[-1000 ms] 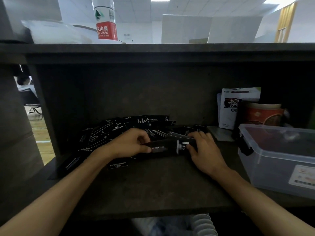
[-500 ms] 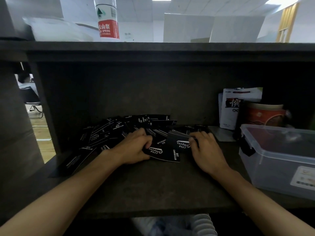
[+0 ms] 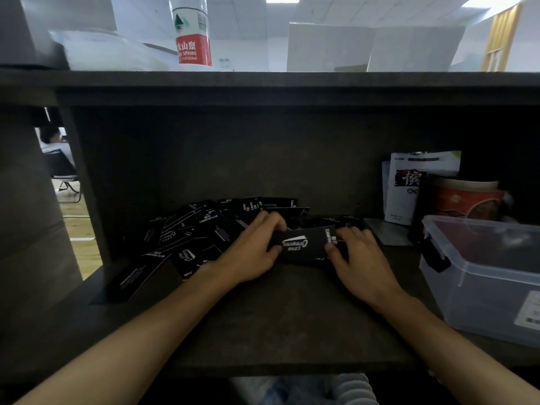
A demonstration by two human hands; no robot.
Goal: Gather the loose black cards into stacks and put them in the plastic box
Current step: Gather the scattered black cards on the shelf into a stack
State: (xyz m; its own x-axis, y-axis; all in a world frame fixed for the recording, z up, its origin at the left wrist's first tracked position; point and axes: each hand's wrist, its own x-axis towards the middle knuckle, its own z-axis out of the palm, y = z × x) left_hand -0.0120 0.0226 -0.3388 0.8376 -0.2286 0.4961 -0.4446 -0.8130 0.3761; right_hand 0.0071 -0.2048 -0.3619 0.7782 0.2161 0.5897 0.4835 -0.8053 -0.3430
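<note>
A small stack of black cards (image 3: pixel 302 247) with white print lies on the dark shelf between my hands. My left hand (image 3: pixel 254 251) grips its left end, fingers curled over the top and thumb at the front. My right hand (image 3: pixel 358 258) holds the right end the same way. Behind and to the left spreads a pile of loose black cards (image 3: pixel 193 229), overlapping at many angles. The clear plastic box (image 3: pixel 482 276), with black latches and no lid, stands at the right of the shelf.
A white pouch (image 3: pixel 409 188) and a red tin (image 3: pixel 467 200) stand behind the box against the back wall. A flat grey piece (image 3: pixel 388 233) lies by the box. A water bottle (image 3: pixel 191 33) stands on the ledge above. The shelf's front edge (image 3: pixel 292 369) is close.
The cards between my hands were squared from a loose fan into one stack held at both ends. Both hands stayed in about the same place.
</note>
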